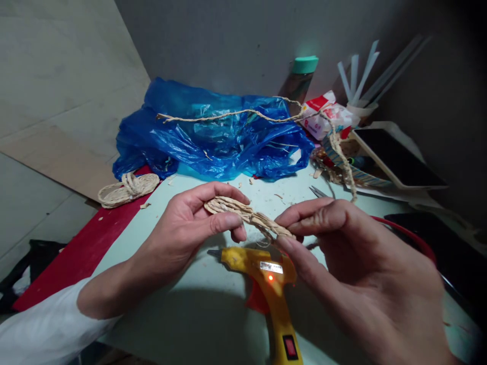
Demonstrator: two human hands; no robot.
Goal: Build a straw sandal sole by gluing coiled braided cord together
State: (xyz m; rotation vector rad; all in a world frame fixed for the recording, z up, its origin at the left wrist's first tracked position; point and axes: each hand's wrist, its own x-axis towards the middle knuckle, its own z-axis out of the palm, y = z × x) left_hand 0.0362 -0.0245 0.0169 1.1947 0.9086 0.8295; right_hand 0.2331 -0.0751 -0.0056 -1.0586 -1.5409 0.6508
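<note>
Between my two hands is a flat coil of braided straw cord [253, 215], raised above the pale table. My left hand [198, 215] grips its left end, thumb in front and fingers behind. At the right end, my right hand [342, 243] pinches the coil between thumb and fingers. Under the coil lies a yellow hot glue gun [272, 289], its small red light lit and its nozzle pointing left. A second bundle of braided cord [128, 190], bound round the middle, rests at the table's left edge.
A crumpled blue plastic bag [213, 132] fills the table's back, with a long twisted cord [228, 116] across it. Behind stands a green-capped bottle [302, 76]. To the right are glue sticks in a cup [363, 110], a tablet [397, 154] and scissor tips [316, 191].
</note>
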